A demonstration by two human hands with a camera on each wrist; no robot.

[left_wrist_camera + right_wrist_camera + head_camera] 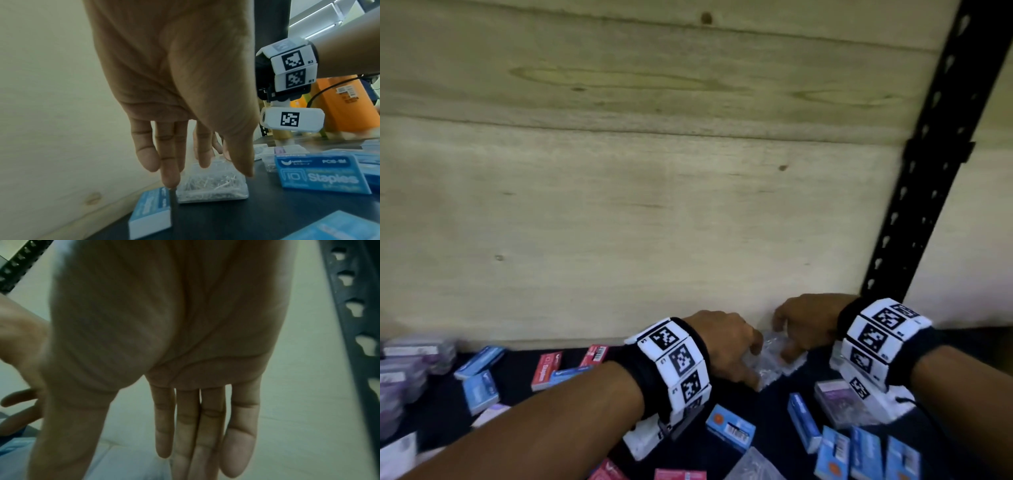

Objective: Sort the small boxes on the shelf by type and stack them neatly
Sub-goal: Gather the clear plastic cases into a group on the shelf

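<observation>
A clear plastic box of small metal pins (768,356) sits on the dark shelf against the wooden back panel. My left hand (753,359) reaches over it from the left, fingers straight. In the left wrist view the left hand (197,170) hangs just over the clear box (211,186), fingertips at its top edge, not curled round it. My right hand (784,339) comes at the same box from the right. In the right wrist view the right hand (205,459) has straight fingers held together, with a pale blurred box (127,467) below.
Blue staples boxes (729,428) (320,173) lie scattered on the shelf, with several more at front right (866,452). Red boxes (548,371) lie left of centre. Clear purple-labelled boxes (404,373) are piled at far left. A black perforated upright (928,164) stands at the right.
</observation>
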